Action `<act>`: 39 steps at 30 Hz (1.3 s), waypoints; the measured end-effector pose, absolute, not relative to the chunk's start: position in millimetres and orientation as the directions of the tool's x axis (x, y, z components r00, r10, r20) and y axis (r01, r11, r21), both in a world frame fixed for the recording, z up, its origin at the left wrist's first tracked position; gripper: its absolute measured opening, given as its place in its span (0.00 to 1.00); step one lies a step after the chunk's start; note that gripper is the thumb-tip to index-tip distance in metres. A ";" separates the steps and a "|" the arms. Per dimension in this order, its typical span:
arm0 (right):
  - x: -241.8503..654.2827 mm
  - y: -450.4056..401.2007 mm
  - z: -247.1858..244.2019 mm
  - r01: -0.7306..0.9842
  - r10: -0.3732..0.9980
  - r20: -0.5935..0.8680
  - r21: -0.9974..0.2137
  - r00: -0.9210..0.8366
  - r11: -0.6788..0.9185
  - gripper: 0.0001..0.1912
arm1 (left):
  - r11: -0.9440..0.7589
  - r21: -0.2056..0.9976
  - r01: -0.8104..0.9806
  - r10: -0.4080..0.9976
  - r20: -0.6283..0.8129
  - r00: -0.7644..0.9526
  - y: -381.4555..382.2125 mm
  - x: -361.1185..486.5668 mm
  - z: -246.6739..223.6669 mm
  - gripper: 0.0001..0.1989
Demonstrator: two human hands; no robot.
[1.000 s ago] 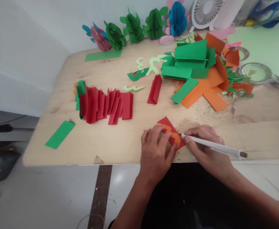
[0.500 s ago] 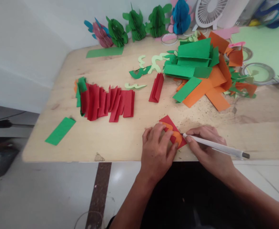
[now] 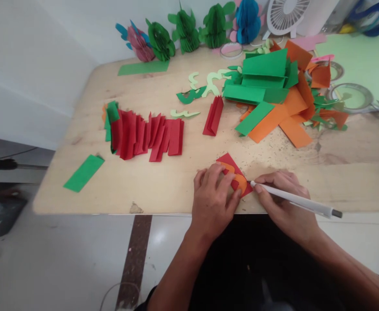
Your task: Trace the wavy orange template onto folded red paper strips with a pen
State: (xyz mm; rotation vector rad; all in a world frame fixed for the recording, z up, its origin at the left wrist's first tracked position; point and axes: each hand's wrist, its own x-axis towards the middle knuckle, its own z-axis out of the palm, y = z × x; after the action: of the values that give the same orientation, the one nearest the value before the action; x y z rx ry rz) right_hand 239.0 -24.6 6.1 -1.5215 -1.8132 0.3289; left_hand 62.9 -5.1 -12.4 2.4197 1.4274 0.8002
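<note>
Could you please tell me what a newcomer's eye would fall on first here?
Probably the bright heap of green and orange paper toward the right rear, then the row of folded red papers on the left. Near the front edge of the table, the right hand holds a white pen beside an orange cutout, which the left hand presses onto red paper.

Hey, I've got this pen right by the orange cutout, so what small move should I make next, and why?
I'd probably steady the orange cutout with your left hand and slide the pen a little along its curved edge. The orange cutout lies on the red paper under your left hand, and your right hand holds the pen with its tip close to that edge.
</note>
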 end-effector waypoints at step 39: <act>238.6 -32.6 4.2 0.745 0.916 0.399 -0.599 -0.041 0.294 0.04 | -0.503 0.450 0.738 0.860 0.340 0.380 -5.9 63.2 -13.9 0.11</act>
State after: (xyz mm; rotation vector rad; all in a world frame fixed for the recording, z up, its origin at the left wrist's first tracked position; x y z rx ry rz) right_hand 238.6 -32.6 4.2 -1.4928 -1.8237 0.2927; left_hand 63.2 -5.9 -13.9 2.4151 1.4250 0.8011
